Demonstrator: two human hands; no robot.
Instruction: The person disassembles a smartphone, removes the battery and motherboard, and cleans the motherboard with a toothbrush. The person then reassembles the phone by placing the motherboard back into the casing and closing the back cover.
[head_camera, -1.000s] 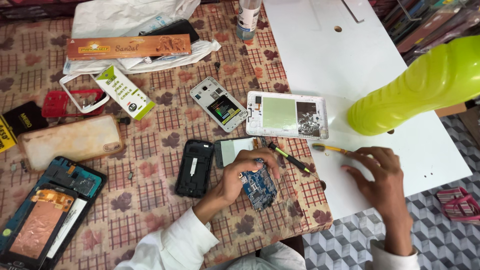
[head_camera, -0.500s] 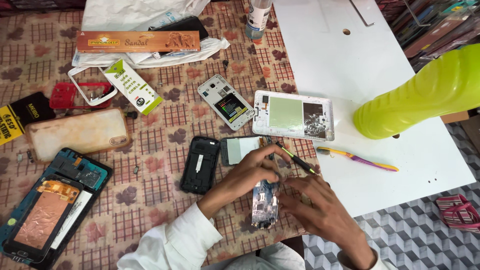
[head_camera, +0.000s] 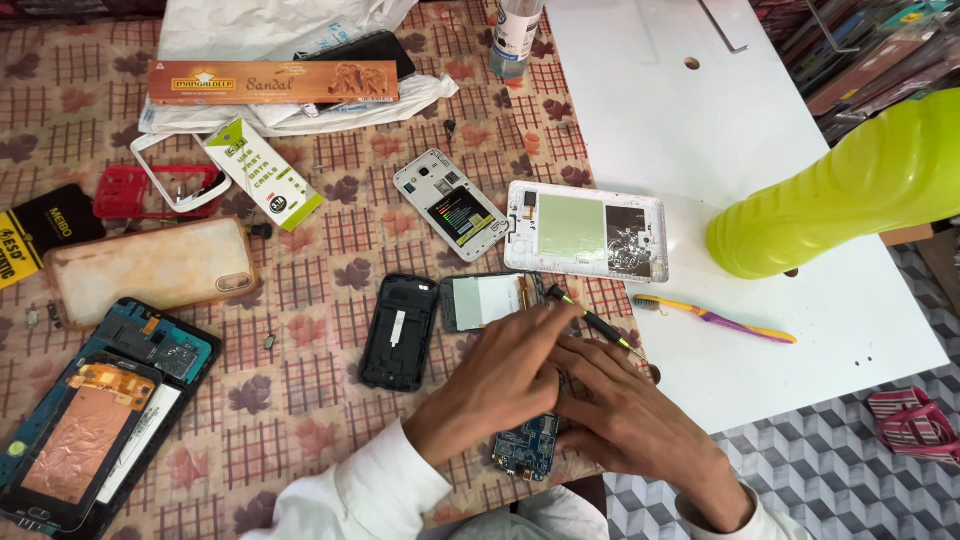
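Blue circuit board (head_camera: 527, 447): my left hand (head_camera: 500, 385) and right hand (head_camera: 625, 425) together clamping it steady, below the screwdriver (head_camera: 592, 322)

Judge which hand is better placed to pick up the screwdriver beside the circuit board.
Probably the right hand: its fingers lie just below the screwdriver, on that side. The left hand rests over the blue circuit board, steadying it.

Blue circuit board (head_camera: 527, 447) lying flat at table's near edge, mostly hidden; I see only its lower end. Black screwdriver (head_camera: 592, 322) slanted just above.
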